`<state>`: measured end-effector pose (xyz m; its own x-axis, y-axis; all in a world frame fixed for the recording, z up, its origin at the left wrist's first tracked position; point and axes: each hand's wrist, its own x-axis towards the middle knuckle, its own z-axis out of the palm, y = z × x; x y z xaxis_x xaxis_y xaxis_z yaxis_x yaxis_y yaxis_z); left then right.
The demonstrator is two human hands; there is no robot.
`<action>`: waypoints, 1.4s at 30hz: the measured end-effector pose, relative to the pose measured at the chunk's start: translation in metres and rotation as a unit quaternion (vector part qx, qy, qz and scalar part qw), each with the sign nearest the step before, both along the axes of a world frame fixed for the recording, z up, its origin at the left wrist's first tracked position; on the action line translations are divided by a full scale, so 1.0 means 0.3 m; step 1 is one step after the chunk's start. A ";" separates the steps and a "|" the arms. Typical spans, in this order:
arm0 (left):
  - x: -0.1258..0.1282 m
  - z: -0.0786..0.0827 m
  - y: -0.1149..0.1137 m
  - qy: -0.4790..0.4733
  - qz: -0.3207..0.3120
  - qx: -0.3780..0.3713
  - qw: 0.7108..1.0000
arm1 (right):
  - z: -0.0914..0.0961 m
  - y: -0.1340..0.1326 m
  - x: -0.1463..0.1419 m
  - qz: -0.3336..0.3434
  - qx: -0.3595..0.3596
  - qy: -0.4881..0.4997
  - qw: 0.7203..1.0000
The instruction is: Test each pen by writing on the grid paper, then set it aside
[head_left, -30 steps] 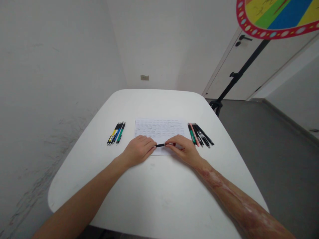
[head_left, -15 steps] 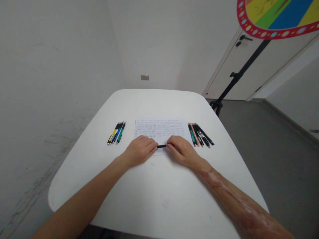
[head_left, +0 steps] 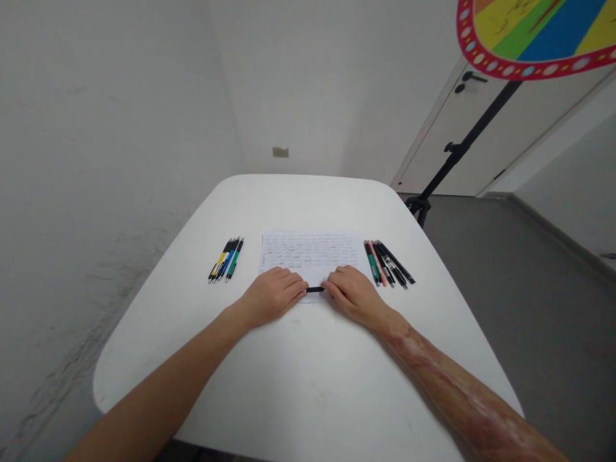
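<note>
A short stretch of a black pen point(head_left: 315, 289) shows level between my two hands, over the near edge of a sheet of paper covered in handwriting point(head_left: 310, 249). My left hand point(head_left: 276, 294) is closed on the pen's left end. Fingers of my right hand point(head_left: 352, 292) pinch its right end. Both ends of the pen are hidden by my fingers. Both hands rest low over the paper's near corners.
On the white table point(head_left: 308, 372), a group of several pens point(head_left: 226, 260) lies left of the paper. Another group of several pens point(head_left: 387, 264) lies to the right. A colourful wheel point(head_left: 539, 38) on a black stand point(head_left: 452, 155) stands beyond the table's right side, before a door.
The pen between my hands has shifted very slightly right. My right hand's fingers have curled in a little more. The whole view has dipped slightly; the pen groups lie unchanged.
</note>
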<state>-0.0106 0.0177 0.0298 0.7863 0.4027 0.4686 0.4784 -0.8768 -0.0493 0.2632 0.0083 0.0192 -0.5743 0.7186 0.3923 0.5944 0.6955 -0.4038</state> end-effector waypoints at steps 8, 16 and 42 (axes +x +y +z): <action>0.008 -0.003 0.000 -0.020 -0.005 0.033 0.999 | -0.007 -0.002 -0.001 0.021 0.013 -0.008 1.000; 0.016 0.000 -0.002 -0.036 -0.015 0.027 0.999 | -0.008 0.003 -0.001 0.017 0.010 -0.012 1.000; 0.022 -0.001 -0.008 -0.044 -0.008 0.009 0.999 | 0.002 -0.006 0.004 0.041 -0.021 0.034 0.998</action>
